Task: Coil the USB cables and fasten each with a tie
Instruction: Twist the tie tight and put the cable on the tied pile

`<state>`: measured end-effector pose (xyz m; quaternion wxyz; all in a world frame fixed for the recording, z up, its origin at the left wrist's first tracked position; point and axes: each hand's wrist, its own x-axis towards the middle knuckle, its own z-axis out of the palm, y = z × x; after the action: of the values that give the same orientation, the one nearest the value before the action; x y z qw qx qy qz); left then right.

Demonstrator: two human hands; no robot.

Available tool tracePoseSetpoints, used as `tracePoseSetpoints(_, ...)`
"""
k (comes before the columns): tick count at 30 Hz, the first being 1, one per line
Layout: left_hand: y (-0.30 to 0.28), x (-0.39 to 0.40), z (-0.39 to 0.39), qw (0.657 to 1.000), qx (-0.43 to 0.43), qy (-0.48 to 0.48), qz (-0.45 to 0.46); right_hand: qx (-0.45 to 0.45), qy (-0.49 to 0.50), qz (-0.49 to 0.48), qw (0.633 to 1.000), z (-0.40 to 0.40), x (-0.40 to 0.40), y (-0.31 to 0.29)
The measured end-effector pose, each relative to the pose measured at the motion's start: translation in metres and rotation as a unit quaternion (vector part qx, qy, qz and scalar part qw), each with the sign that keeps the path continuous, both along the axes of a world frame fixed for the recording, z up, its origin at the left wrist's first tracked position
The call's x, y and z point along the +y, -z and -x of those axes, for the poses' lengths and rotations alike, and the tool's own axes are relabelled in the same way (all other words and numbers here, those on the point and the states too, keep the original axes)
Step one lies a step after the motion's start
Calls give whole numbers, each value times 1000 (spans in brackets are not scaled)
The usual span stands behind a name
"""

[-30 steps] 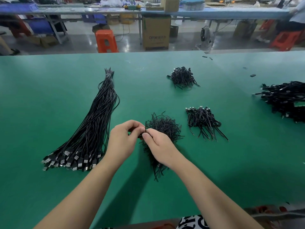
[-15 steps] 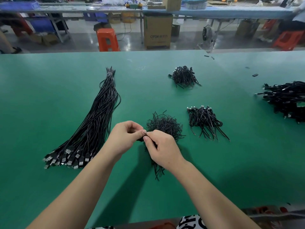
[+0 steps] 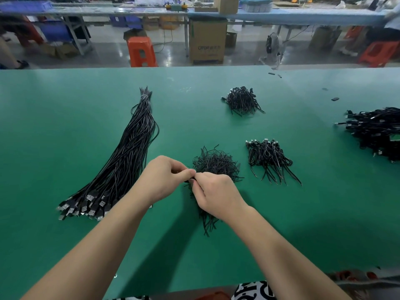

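Left hand (image 3: 161, 180) pinches tie (image 3: 188, 180) | right hand (image 3: 216, 194) pinches tie | bare mat (image 3: 54, 148) leftward

Two hands; one long bundle of USB cables (image 3: 127, 154); four smaller black heaps; two orange stools.

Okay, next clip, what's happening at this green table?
A person is bundling cables at a green-topped work table. Both hands meet over a loose pile of thin black wire ties: the left hand and right hand pinch a small black piece between their fingertips; what it is exactly is too hidden to tell. A long bundle of straight black USB cables lies to the left. Small heaps of coiled black cables sit to the right.
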<state>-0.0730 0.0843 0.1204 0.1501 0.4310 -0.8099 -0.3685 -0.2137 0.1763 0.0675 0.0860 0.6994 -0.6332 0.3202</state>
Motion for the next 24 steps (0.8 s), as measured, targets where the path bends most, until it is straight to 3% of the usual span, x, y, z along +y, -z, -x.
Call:
tracePoseSetpoints(7,2,-4,2,999,-31,16,29,69,13,-2,998,1,-1,2)
tracePoseSetpoints(14,-1,-2,5,979,-150,80,116,130,17,-28,991,4,1,5)
tracePoseSetpoints(19,6,-5,2,972,-173,81,138,107,16,-28,994,12,-2,-1)
tracePoseSetpoints(24,12,-12,-4,995,-82,-53,11,75,117,169,976,14,0,-9)
